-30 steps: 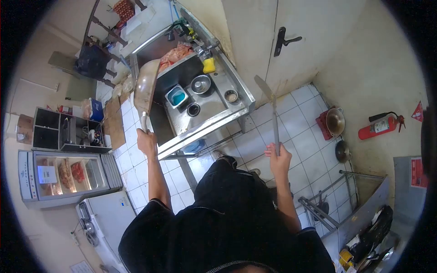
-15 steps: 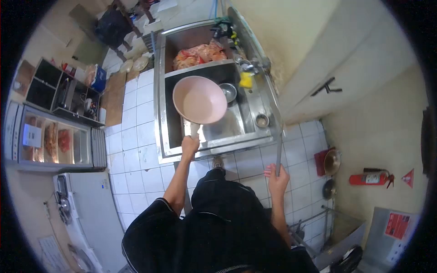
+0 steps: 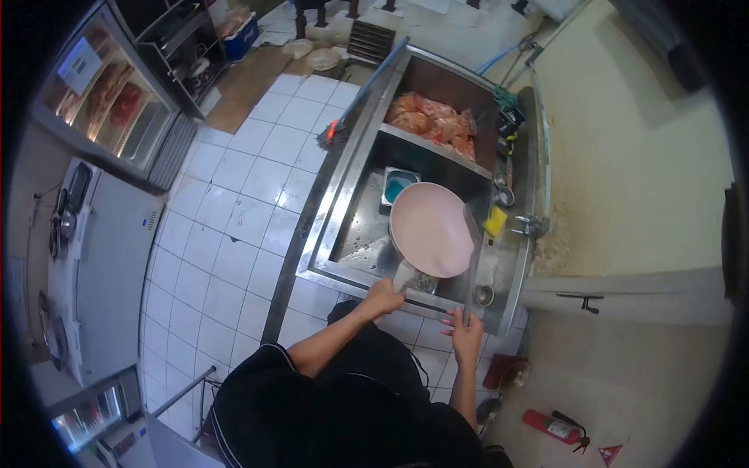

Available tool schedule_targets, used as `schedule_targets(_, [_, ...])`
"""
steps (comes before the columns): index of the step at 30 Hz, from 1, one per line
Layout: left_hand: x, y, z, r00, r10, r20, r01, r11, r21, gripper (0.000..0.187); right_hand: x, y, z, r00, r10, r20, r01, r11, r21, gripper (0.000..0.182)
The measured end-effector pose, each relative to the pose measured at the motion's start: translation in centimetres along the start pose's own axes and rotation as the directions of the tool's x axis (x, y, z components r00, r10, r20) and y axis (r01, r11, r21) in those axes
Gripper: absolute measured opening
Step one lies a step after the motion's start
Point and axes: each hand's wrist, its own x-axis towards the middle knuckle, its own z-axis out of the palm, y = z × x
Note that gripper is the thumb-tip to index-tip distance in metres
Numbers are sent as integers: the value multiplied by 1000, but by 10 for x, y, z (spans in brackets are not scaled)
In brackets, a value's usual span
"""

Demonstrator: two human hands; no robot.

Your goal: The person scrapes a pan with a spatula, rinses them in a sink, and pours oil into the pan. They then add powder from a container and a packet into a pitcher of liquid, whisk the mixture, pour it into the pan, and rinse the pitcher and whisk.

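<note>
Now that the person has turned to face the sink (image 3: 355,175), the pan (image 3: 431,230) sits over its basin, left hand (image 3: 384,297) gripping the handle; right hand (image 3: 466,334) holds the spatula (image 3: 472,257) upright beside it, rinse-ready.

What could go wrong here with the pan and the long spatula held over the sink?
The left hand grips the pink pan only by its handle end, out over the sink; it might tip or knock the blue tub beneath. The right hand holds the long spatula close beside the pan's rim, so the two could clash. The yellow sponge near the tap could get swept off.
</note>
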Motion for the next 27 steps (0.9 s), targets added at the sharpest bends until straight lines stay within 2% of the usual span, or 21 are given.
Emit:
schedule_targets(3, [-5, -3, -6, 997, 43, -59, -44, 999, -14, 31, 12, -17, 24, 998, 61, 34, -60, 998, -14, 35])
schedule_targets(6, [0, -6, -26, 998, 66, 11, -67, 993, 96, 34, 12, -32, 48, 995, 93, 35, -92, 996, -9, 37])
schedule_targets(9, [14, -26, -34, 991, 134, -21, -127, 969, 212, 38, -1, -29, 72, 993, 116, -1, -116, 993, 26, 39])
schedule_targets(13, [-1, -37, -67, 984, 179, 0, -175, 966, 192, 37, -27, -22, 106, 984, 172, -55, -167, 982, 91, 41])
schedule_targets(15, [-13, -41, -86, 972, 233, 13, -230, 946, 230, 36, -41, -17, 118, 988, 139, -59, -134, 988, 79, 40])
schedule_targets(18, [-41, -30, -134, 974, 66, 218, -103, 981, 167, 37, -73, -9, 132, 989, 106, -100, -96, 991, 94, 40])
schedule_targets(22, [-68, -61, -174, 951, 246, 188, -294, 908, 298, 33, -118, -6, 165, 972, 82, -222, -54, 990, 127, 41])
schedule_targets(23, [-58, -89, -168, 906, 397, 144, -423, 841, 338, 32, -130, -7, 175, 963, 84, -255, -52, 990, 131, 42])
schedule_targets(26, [-97, -70, -209, 904, 186, 384, -306, 911, 277, 31, -181, -14, 208, 937, 94, -337, -46, 988, 147, 43])
schedule_targets(27, [-100, -82, -209, 900, 224, 375, -339, 900, 275, 28, -195, -14, 220, 923, 113, -369, -61, 987, 148, 42])
